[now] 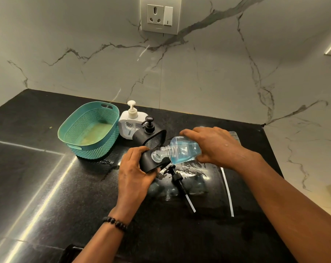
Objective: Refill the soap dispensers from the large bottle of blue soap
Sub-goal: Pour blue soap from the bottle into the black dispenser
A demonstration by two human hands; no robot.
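Right hand: the right hand (212,145) is wrapped over a clear plastic bottle of blue soap (181,149), which is grasped from above and tipped on its side, its threaded open neck pointing left and slightly down.
Blue soap bottle: it is held above the black speckled stone countertop (47,177); blue liquid is seen pooled along its lower side, and its mouth lies over the top of the black dispenser held in the other hand.
Left hand: the left hand (136,171) is curled round a black plastic soap dispenser body (151,162), which is gripped from the left and tilted, its pump removed; a dark beaded bracelet (114,223) is worn on the wrist.
Loose pump: a black pump head with a white dip tube (177,179) is laid on the countertop just below the bottle, in a wet patch.
Second tube: a long white tube (228,194) is laid to the right of the pump, apart from it.
Other dispensers: a black pump dispenser with a mesh holder (151,134) is stood behind the hands, and a white and clear dispenser with a cream pump (129,124) just behind that, near the wall.
Basket: a teal perforated plastic basket (71,130) is set to the left of the dispensers.
Wall: a white socket and switch plate (160,15) is mounted on the veined marble wall (217,73).
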